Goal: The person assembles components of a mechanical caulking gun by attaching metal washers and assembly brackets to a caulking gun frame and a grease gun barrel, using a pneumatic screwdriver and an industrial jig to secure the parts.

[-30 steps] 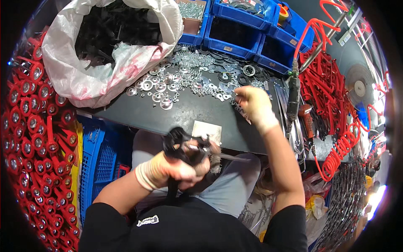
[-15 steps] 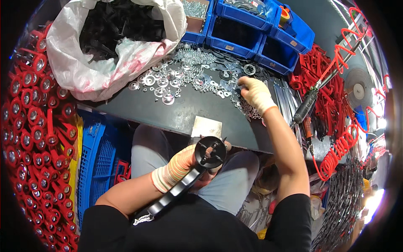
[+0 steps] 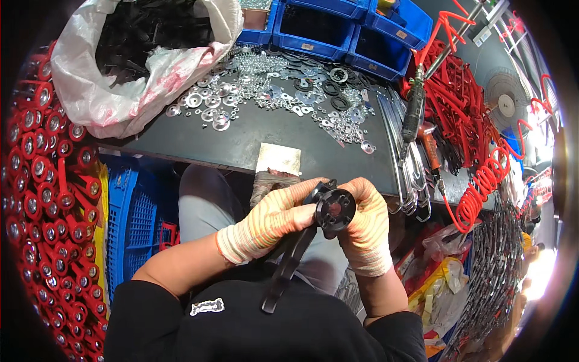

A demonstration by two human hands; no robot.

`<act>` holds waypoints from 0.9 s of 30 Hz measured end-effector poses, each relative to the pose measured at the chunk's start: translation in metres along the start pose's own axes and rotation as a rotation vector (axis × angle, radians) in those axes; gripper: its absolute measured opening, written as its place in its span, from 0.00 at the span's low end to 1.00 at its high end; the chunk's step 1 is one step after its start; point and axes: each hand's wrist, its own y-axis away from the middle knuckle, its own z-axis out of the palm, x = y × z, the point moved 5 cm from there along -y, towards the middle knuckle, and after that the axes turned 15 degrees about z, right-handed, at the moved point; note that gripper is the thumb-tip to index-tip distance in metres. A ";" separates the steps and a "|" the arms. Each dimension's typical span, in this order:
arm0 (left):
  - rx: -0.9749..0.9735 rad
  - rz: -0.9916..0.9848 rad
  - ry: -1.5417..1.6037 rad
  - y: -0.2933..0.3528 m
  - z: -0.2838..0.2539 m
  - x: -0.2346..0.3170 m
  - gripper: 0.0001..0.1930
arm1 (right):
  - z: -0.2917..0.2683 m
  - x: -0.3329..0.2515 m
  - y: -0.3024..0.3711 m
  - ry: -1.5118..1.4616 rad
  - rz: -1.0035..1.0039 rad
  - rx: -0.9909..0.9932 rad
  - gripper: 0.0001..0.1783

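My left hand [image 3: 271, 220], in a striped knit glove, grips a black long-handled part with a round, cup-like head [image 3: 291, 265]. The handle slants down toward my body, and the head faces up. Gloved too, my right hand [image 3: 369, 226] is closed against the right side of that head, its fingertips partly hidden behind it. Whether a small piece sits in those fingers I cannot tell. Just beyond my hands, a pale metal plate [image 3: 278, 158] rests at the bench's near edge, over a wrapped support [image 3: 272, 184].
Loose washers and screws [image 3: 259, 72] spread over the dark bench [image 3: 241, 142]. Behind stand blue bins [image 3: 316, 45]; a white sack [image 3: 78, 90] of black parts is at left. Red parts [image 3: 45, 193] pile at far left. A power driver [image 3: 414, 111] hangs by metal rods [image 3: 392, 142] at right.
My right hand has come back from the small parts on the bench to the black part's head. The black part has shifted right and turned more upright. The view has shifted slightly.
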 end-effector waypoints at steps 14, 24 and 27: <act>-0.116 -0.770 0.561 0.097 -0.065 -0.038 0.20 | 0.043 0.101 0.001 0.011 0.158 -0.459 0.15; 0.501 -0.093 -0.074 0.056 -0.070 -0.055 0.15 | 0.091 0.058 0.031 0.994 -0.768 -0.857 0.22; -0.145 -0.020 -0.822 0.027 -0.095 0.009 0.14 | 0.077 0.043 0.012 0.825 -0.880 -0.863 0.17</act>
